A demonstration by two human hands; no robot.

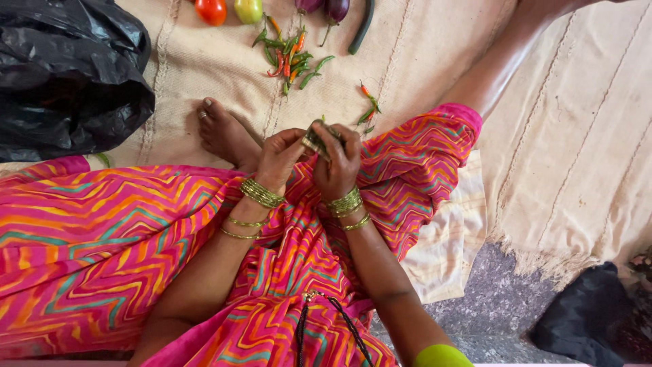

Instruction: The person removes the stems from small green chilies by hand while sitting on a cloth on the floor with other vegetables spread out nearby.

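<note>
I sit on a beige woven mat (pixel 421 54) in a pink and orange zigzag garment. My left hand (pixel 277 162) and my right hand (pixel 337 168) meet above my lap. Both pinch a small flat greenish-grey thing (pixel 316 140), which looks folded; I cannot tell what it is. Gold bangles ring both wrists. My bare foot (pixel 221 130) rests on the mat just left of the hands. A little heap of green and red chillies (pixel 292 58) lies beyond the hands, and a few loose chillies (pixel 369 109) lie closer, to the right.
A crumpled black plastic bag (pixel 68 75) fills the upper left. At the top edge sit a red tomato (pixel 211 10), a green tomato (pixel 248 9), purple aubergines (pixel 333 8) and a long dark green vegetable (pixel 362 27). A dark cloth bundle (pixel 584 319) lies on the stone floor at lower right.
</note>
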